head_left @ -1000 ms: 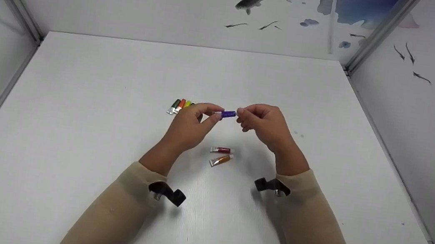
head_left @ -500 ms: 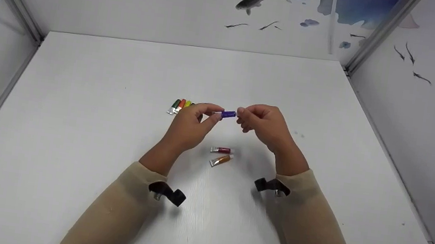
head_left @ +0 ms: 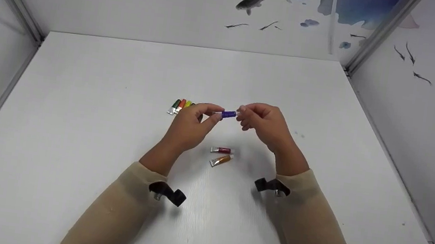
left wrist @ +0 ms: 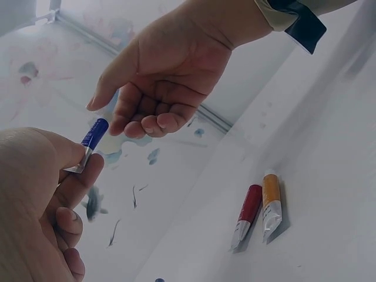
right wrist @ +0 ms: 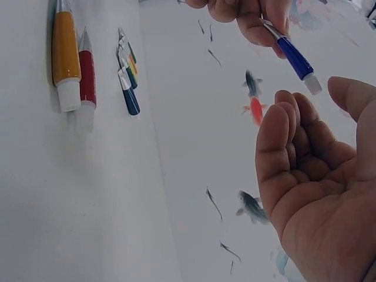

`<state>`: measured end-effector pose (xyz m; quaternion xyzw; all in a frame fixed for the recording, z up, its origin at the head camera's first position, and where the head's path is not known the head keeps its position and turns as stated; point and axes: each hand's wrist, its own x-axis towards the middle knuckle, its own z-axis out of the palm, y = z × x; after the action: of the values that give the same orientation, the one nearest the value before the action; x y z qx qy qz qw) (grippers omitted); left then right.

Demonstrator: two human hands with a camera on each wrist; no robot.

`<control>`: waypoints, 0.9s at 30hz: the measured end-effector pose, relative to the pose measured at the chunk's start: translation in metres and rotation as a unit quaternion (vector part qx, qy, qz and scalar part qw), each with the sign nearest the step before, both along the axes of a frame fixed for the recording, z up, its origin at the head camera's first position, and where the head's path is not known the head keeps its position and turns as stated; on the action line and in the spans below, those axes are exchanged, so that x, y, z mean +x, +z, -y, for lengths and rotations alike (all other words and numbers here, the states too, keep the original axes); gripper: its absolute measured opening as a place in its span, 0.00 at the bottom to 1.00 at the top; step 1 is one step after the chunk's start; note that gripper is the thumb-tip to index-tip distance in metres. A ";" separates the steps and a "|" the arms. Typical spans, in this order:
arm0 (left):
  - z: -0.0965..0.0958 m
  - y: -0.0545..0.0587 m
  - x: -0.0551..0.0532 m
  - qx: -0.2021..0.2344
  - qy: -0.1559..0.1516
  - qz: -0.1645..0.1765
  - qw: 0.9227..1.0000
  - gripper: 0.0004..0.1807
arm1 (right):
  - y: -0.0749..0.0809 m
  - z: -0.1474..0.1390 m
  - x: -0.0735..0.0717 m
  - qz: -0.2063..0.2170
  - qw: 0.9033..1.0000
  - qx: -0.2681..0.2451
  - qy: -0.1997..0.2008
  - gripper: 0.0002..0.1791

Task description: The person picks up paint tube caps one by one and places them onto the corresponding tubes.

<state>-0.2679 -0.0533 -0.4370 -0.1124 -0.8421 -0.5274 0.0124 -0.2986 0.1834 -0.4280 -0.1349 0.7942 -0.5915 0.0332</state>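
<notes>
A small blue-violet paint tube (head_left: 228, 114) is held level above the table, its white cap pointing right. My left hand (head_left: 192, 125) pinches its silver crimped end between thumb and forefinger. Beside the cap is my right hand (head_left: 263, 122), fingers loosely bent. In the right wrist view, the white cap of the blue tube (right wrist: 295, 57) shows between the spread thumb and forefinger of the right hand (right wrist: 323, 194). The left wrist view also has that thumb and forefinger apart around the tube's end.
Nearer me, a dark red paint tube (head_left: 222, 150) and an ochre paint tube (head_left: 220, 160) lie on the white table (head_left: 72, 140). Several tubes, including a green tube (head_left: 175, 103), lie in a row partly behind the left hand. Printed panels wall the table's back and sides.
The right thumb and forefinger have shifted slightly up and away from the cap, so more of its white end shows. The left hand and the tube stay in place.
</notes>
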 end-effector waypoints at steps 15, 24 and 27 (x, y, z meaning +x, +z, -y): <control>0.001 0.001 0.000 0.008 -0.006 0.005 1.000 0.12 | 0.004 -0.008 0.003 -0.041 0.998 -0.040 0.040 0.14; 0.001 0.001 0.000 0.009 -0.007 0.005 1.000 0.12 | 0.004 -0.009 0.002 -0.048 0.998 -0.030 0.041 0.12; 0.000 0.001 0.000 0.011 -0.007 0.004 1.000 0.12 | 0.003 -0.009 0.002 -0.049 0.998 -0.025 0.040 0.11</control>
<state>-0.2678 -0.0538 -0.4364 -0.1165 -0.8356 -0.5368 0.0066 -0.2965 0.1927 -0.4245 -0.1963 0.7741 -0.6017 0.0143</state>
